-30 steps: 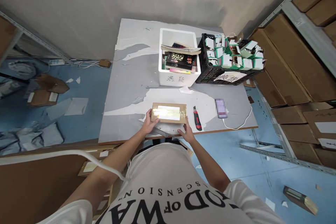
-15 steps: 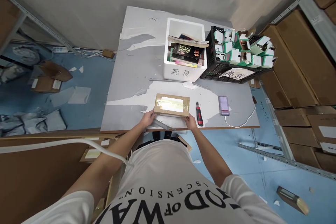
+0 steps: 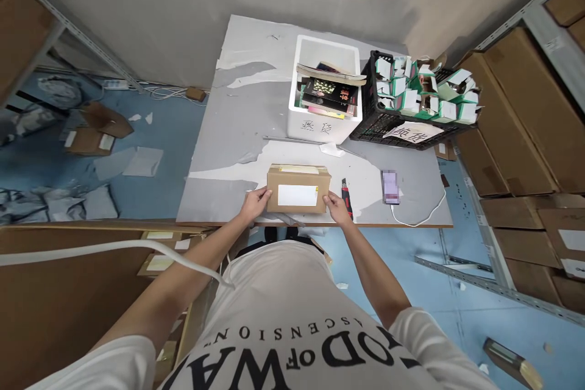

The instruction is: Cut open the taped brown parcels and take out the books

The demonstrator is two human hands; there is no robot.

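Note:
Between my two hands is a brown cardboard box (image 3: 299,178), tilted so that a side with a white label (image 3: 297,195) faces me. Tape and a second pale label show along its upper edge. My left hand (image 3: 256,202) grips the box at its left end, thumb against the cardboard. At the lower right corner my right hand (image 3: 336,206) pinches the opposite end. Just right of that hand lies a red and black utility knife (image 3: 346,196), its lower end close to my fingers. The box's underside is hidden.
On the table (image 3: 247,116) stand a white foam box (image 3: 320,128) holding books and a black crate (image 3: 365,125) filled with small green-and-white cartons. A phone (image 3: 390,187) with a white cable lies at the right. Shelves of cardboard boxes (image 3: 525,116) flank the right side.
The box has tipped, so its labelled side now faces me instead of its taped top. Both hands have turned with it and kept their hold.

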